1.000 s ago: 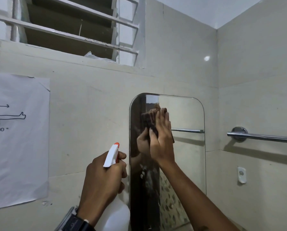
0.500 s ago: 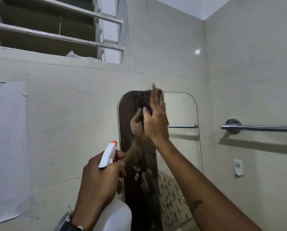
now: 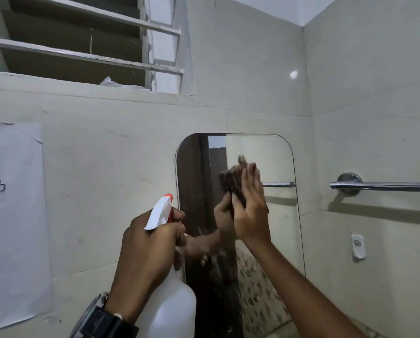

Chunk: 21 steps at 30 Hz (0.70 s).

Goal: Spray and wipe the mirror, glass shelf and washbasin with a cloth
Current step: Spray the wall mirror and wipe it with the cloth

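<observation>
Tiled bathroom: mirror (image 3: 257,152), towel rail (image 3: 384,186).

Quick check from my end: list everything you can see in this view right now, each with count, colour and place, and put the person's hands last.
mirror: one, rounded corners, on the tiled wall at centre
cloth: one, dark brown, pressed flat against the mirror
spray bottle: one, white with an orange-tipped nozzle, lower centre, left of the mirror
towel bar: one, chrome, on the right wall
wall hook: one, white, below the towel bar
paper sheet: one, white with a line drawing, taped at far left
louvred window: one, white frame, top left
wristwatch: one, black, on the left wrist
left hand: grip closed around the spray bottle's neck
right hand: palm flat on the cloth
</observation>
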Each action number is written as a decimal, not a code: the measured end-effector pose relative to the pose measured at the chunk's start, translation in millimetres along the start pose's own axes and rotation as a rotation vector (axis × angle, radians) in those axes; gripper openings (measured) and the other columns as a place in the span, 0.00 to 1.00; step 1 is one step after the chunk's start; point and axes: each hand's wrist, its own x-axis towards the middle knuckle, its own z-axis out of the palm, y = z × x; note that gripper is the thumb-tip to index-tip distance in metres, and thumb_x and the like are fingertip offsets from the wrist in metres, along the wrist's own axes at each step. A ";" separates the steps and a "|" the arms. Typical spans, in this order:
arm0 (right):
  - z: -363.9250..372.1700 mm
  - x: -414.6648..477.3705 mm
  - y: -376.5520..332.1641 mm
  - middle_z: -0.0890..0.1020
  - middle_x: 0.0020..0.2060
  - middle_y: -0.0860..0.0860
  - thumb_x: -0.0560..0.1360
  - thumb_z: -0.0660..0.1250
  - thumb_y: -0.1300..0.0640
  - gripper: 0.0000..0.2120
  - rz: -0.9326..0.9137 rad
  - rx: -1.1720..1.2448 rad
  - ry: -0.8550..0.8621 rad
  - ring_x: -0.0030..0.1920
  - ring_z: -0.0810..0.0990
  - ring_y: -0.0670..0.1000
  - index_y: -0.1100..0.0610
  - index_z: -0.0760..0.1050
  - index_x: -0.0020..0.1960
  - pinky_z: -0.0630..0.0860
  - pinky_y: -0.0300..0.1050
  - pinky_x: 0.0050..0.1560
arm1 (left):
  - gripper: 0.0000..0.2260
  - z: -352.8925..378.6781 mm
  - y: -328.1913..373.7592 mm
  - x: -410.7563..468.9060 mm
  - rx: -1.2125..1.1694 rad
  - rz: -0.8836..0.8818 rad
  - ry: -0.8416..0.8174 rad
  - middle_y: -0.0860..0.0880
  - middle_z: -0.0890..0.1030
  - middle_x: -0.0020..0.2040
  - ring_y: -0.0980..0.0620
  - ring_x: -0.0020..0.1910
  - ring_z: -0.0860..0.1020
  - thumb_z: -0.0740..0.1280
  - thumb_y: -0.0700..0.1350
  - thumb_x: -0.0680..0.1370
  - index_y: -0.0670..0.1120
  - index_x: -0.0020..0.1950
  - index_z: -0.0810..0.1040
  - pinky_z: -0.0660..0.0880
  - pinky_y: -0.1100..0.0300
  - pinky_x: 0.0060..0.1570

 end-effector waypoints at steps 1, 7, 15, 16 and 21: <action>1.3 23.7 -10.5 0.50 0.82 0.44 0.80 0.58 0.54 0.33 0.058 0.022 0.030 0.82 0.44 0.45 0.51 0.51 0.82 0.50 0.58 0.82 | 0.18 1.4 0.1 2.2 0.005 0.000 -0.003 0.44 0.82 0.35 0.42 0.23 0.75 0.63 0.41 0.58 0.57 0.41 0.82 0.73 0.49 0.32; 12.9 29.8 -33.7 0.56 0.82 0.51 0.77 0.62 0.60 0.33 -0.272 -0.058 -0.138 0.83 0.48 0.52 0.58 0.58 0.81 0.50 0.58 0.82 | 0.09 18.1 -3.9 11.0 0.025 -0.028 0.000 0.40 0.83 0.35 0.48 0.24 0.78 0.67 0.37 0.64 0.48 0.39 0.83 0.75 0.48 0.32; -22.8 26.5 34.6 0.49 0.82 0.41 0.82 0.59 0.57 0.33 0.142 0.014 0.074 0.82 0.44 0.45 0.46 0.48 0.82 0.52 0.59 0.82 | 0.12 20.6 2.3 21.4 0.063 0.020 0.011 0.47 0.84 0.35 0.40 0.34 0.80 0.66 0.40 0.60 0.52 0.38 0.85 0.80 0.41 0.38; -24.5 46.4 31.4 0.50 0.82 0.44 0.83 0.59 0.57 0.32 0.212 0.023 0.116 0.82 0.44 0.46 0.48 0.48 0.82 0.50 0.59 0.82 | 0.12 19.5 3.1 23.1 0.068 0.026 0.014 0.46 0.84 0.36 0.38 0.35 0.81 0.66 0.40 0.60 0.52 0.38 0.85 0.80 0.41 0.38; -18.9 66.5 5.2 0.48 0.82 0.42 0.82 0.58 0.56 0.33 0.001 -0.039 -0.001 0.82 0.42 0.45 0.49 0.48 0.83 0.41 0.47 0.82 | 0.14 20.8 0.3 28.5 0.040 0.025 0.010 0.45 0.84 0.35 0.37 0.30 0.79 0.65 0.41 0.58 0.51 0.38 0.84 0.80 0.37 0.38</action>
